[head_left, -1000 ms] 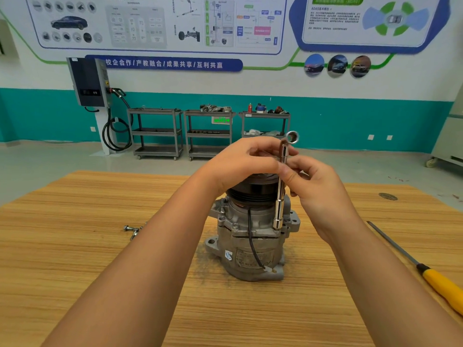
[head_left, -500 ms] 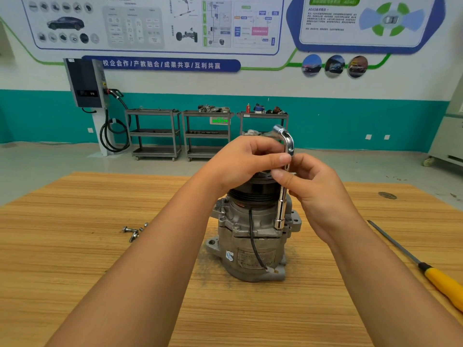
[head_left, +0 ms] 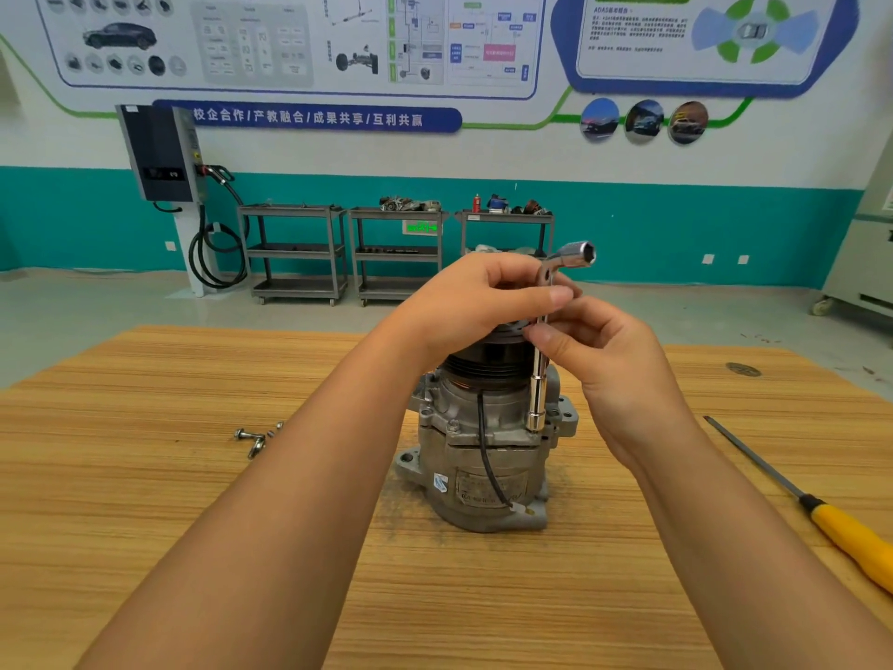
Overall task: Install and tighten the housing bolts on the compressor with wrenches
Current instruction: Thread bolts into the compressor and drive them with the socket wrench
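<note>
Loose bolts [head_left: 255, 437] on the wooden table [head_left: 145, 500] at left, compressor [head_left: 483, 456] upright at centre, left hand [head_left: 476, 307] pinching the top of an upright L-shaped socket wrench [head_left: 538, 394], lower end on the compressor's right side, right hand [head_left: 611, 365] pinching its shaft just below, yellow-handled screwdriver [head_left: 843, 534] at right.

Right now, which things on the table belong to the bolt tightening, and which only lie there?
For the job: compressor; L-shaped socket wrench, gripped by left hand and right hand; loose bolts.
Lying about: yellow-handled screwdriver.
</note>
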Tool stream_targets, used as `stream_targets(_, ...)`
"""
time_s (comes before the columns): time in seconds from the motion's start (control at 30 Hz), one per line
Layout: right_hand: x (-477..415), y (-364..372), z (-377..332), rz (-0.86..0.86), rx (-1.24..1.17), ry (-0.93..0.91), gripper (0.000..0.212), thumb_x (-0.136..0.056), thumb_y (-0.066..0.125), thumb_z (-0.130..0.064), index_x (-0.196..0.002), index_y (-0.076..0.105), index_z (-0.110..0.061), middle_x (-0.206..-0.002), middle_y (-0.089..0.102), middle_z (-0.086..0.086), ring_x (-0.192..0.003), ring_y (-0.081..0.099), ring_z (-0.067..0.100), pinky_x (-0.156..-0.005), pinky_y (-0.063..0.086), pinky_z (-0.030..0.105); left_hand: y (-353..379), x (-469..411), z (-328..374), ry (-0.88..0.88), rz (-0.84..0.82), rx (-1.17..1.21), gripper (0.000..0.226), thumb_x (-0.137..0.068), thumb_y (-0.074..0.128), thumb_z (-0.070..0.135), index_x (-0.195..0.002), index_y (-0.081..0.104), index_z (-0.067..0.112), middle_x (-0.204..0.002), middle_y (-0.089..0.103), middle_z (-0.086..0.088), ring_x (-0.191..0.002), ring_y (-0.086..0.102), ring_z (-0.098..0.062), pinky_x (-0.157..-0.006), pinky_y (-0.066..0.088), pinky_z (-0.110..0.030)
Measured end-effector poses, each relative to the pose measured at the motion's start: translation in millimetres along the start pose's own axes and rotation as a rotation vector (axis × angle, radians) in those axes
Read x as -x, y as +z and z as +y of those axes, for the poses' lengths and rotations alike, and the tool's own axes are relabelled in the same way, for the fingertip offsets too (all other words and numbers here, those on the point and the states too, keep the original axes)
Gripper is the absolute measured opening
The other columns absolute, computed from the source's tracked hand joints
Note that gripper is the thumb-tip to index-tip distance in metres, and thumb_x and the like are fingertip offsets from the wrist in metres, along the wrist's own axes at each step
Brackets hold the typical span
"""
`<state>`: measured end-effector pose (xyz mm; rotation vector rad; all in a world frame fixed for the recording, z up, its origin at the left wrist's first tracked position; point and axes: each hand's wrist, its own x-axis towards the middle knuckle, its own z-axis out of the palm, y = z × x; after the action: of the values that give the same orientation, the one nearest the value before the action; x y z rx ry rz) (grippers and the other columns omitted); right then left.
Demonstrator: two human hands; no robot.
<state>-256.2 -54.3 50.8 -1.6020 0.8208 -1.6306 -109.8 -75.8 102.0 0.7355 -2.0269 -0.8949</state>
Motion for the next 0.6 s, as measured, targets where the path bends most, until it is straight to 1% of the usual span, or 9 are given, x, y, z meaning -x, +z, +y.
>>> stream_targets(0.03, 0.2, 1.1, 1.6, 0.013, 0.028, -0.013, 0.026, -0.078, 0.070, -0.006, -0.090, 0.067, -0.028, -0.078, 0.068, -0.008, -0.079, 0.064, 0.004, -0.071, 0.049, 0.013, 0.7, -0.3, -0.6, 0.004, 0.008, 0.016, 0.013, -0.091, 0.063, 0.017, -0.097, 0.070, 0.026, -0.096, 0.071, 0.002, -0.093, 0.066, -0.006, -0.086, 0.052, -0.018)
stream_targets(0.07, 0.5, 2.1, 2.4, 0.026, 0.047, -0.023, 0.026, -0.079, 0.070, -0.004, -0.089, 0.066, -0.028, -0.076, 0.067, -0.007, -0.077, 0.062, 0.003, -0.069, 0.049, 0.013, 1.2, -0.4, -1.4, 0.009, 0.013, 0.030, 0.013, -0.090, 0.064, 0.016, -0.094, 0.070, 0.026, -0.093, 0.070, 0.003, -0.091, 0.066, -0.004, -0.085, 0.052, -0.017)
stream_targets(0.13, 1.0, 3.8, 2.5, 0.050, 0.077, -0.035, 0.022, -0.079, 0.071, -0.004, -0.086, 0.065, -0.024, -0.071, 0.063, -0.006, -0.073, 0.061, 0.002, -0.066, 0.048, 0.012, 2.0, -0.2, -2.0, 0.011, 0.025, 0.045, 0.012, -0.089, 0.066, 0.014, -0.092, 0.070, 0.025, -0.085, 0.069, 0.009, -0.084, 0.065, 0.000, -0.078, 0.051, -0.013)
stream_targets(0.23, 1.8, 2.8, 3.0, 0.079, 0.129, -0.040, 0.020, -0.078, 0.073, -0.007, -0.083, 0.062, -0.023, -0.063, 0.061, -0.013, -0.069, 0.061, 0.000, -0.064, 0.047, 0.010, 3.6, -2.5, -4.9, -0.007, 0.079, 0.044, 0.012, -0.085, 0.070, 0.012, -0.097, 0.069, 0.011, -0.074, 0.064, 0.009, -0.076, 0.063, -0.002, -0.072, 0.050, -0.011)
stream_targets(0.27, 2.0, 2.3, 2.8, 0.083, 0.140, -0.040, 0.020, -0.078, 0.074, -0.008, -0.082, 0.061, -0.023, -0.062, 0.061, -0.015, -0.067, 0.060, 0.000, -0.062, 0.047, 0.010, 4.2, -3.0, -5.5, -0.014, 0.097, 0.043, 0.012, -0.084, 0.071, 0.011, -0.095, 0.068, 0.010, -0.072, 0.062, 0.007, -0.074, 0.061, -0.002, -0.071, 0.050, -0.012)
stream_targets(0.37, 2.5, 1.9, 3.1, 0.099, 0.174, -0.034, 0.019, -0.076, 0.076, -0.013, -0.078, 0.059, -0.022, -0.059, 0.059, -0.017, -0.061, 0.057, -0.003, -0.057, 0.045, 0.009, 5.0, -3.1, -6.4, -0.019, 0.137, 0.038, 0.013, -0.081, 0.074, 0.011, -0.081, 0.063, 0.017, -0.071, 0.060, 0.005, -0.070, 0.058, -0.004, -0.071, 0.050, -0.016)
stream_targets(0.43, 3.8, 1.7, 4.9, 0.115, 0.198, -0.011, 0.020, -0.075, 0.077, -0.017, -0.075, 0.058, -0.021, -0.056, 0.056, -0.018, -0.057, 0.053, -0.004, -0.055, 0.044, 0.010, 4.3, -3.0, -7.2, -0.023, 0.149, 0.045, 0.015, -0.080, 0.075, 0.012, -0.077, 0.063, 0.021, -0.069, 0.061, 0.010, -0.069, 0.059, -0.002, -0.071, 0.049, -0.016)
stream_targets(0.53, 10.1, -0.5, 10.4, 0.104, 0.209, 0.049, 0.016, -0.075, 0.077, -0.022, -0.076, 0.062, -0.022, -0.065, 0.061, -0.012, -0.065, 0.057, 0.002, -0.060, 0.047, 0.016, 3.6, -2.5, -7.6, -0.049, 0.156, 0.038, 0.013, -0.082, 0.073, 0.015, -0.080, 0.064, 0.024, -0.071, 0.065, 0.014, -0.068, 0.061, 0.002, -0.068, 0.048, -0.010)
stream_targets(0.6, 15.0, -2.8, 13.4, 0.097, 0.186, 0.055, 0.010, -0.077, 0.075, -0.021, -0.078, 0.066, -0.023, -0.073, 0.067, -0.010, -0.072, 0.062, 0.004, -0.063, 0.048, 0.015, 3.6, -1.8, -8.0, -0.047, 0.155, -0.004, 0.011, -0.085, 0.070, 0.017, -0.083, 0.064, 0.027, -0.077, 0.066, 0.014, -0.070, 0.062, 0.005, -0.069, 0.046, -0.009)
